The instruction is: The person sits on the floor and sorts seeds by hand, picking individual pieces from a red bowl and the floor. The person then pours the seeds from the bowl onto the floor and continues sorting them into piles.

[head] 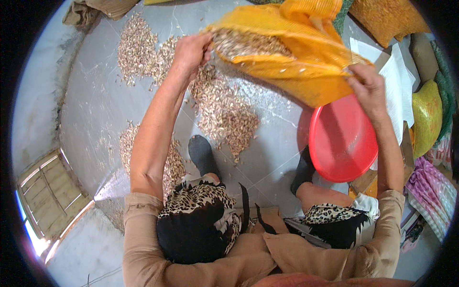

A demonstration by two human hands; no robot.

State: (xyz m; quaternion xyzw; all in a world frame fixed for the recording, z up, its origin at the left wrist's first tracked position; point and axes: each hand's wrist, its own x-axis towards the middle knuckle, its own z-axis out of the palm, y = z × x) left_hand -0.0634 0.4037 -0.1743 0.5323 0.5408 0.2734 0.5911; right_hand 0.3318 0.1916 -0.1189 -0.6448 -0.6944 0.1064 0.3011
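An orange woven mesh sack [304, 80] is stretched between my two hands with its mouth spread wide. My left hand [193, 52] grips one end of the rim, and my right hand [367, 89] holds the other. Inside the mouth lie pale brown pieces [251, 43], blurred, that look like garlic cloves or shelled pods. Below my left hand, a pile of similar loose pieces [229, 111] spreads over the grey floor. A red plastic basin [344, 143] stands beneath the sack's right part, its inner wall visible and partly shaded.
More piles lie on the floor [93, 97], one at the upper left [136, 50] and one beside my left leg [174, 161]. White sheets [392, 89], a yellow-green sack [426, 118] and a purple-and-white cloth [426, 193] are at the right. A wooden door or shutter [52, 193] is at the lower left.
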